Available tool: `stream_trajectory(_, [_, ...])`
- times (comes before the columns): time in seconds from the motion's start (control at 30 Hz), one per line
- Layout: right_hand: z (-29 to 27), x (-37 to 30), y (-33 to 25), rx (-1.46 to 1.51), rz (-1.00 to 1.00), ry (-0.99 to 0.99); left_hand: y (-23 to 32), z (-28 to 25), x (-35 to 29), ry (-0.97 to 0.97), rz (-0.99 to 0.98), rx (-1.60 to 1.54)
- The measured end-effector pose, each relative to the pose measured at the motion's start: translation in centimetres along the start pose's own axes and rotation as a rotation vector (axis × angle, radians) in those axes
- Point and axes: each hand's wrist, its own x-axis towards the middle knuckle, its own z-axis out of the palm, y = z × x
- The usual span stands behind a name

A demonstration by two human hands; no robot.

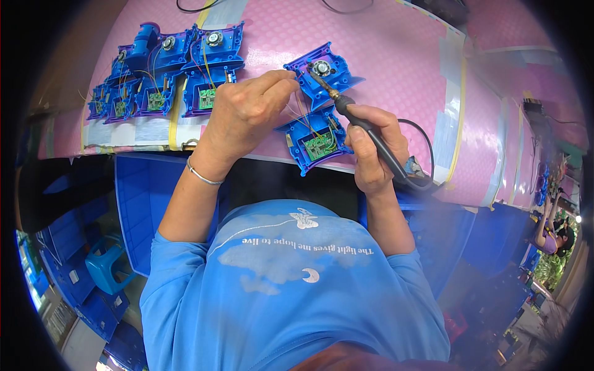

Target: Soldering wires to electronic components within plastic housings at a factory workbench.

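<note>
My right hand (374, 145) is wrapped round a soldering iron (375, 137) with a dark handle. Its tip reaches the round speaker (320, 68) in the upper blue casing half (334, 77). My left hand (253, 108) is closed in a pinch at that casing's left edge; thin wires run close to its fingertips, but what they grip is too small to make out. Nearer to me lies the lower casing half (300, 145), holding a green circuit board (320, 146). Thin wires run between the two halves.
Several similar blue casings (167, 52) with speakers and boards stand in rows at the left of the pink table cover (266, 37). The iron's black cable (427, 139) loops at the right. Below the table edge are a blue crate (139, 204) and a stool (108, 266).
</note>
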Motion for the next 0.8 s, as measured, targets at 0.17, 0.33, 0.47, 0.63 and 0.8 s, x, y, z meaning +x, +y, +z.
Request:
stream_trajectory(0.17, [-0.2,-0.3,0.0,0.004,0.001,0.017,0.2,-1.0,-0.2,0.122,-0.07,-0.039])
stream_trajectory(0.33, [-0.4,-0.5,0.0,0.003,-0.017,0.009,1.1,-1.9,-0.4,0.181,-0.063,-0.131])
stream_trajectory(0.47, [-0.5,-0.7,-0.1,0.009,-0.018,0.026,1.1,-2.4,-0.7,-0.025,-0.072,-0.215])
stream_trajectory(0.63, [-0.7,-0.8,-0.1,0.022,-0.018,0.038,0.8,-2.4,-1.1,-0.2,-0.005,-0.082])
stream_trajectory(0.8, [-0.7,-0.8,-0.1,0.006,-0.025,0.042,1.0,-2.2,-0.8,-0.172,0.018,-0.049])
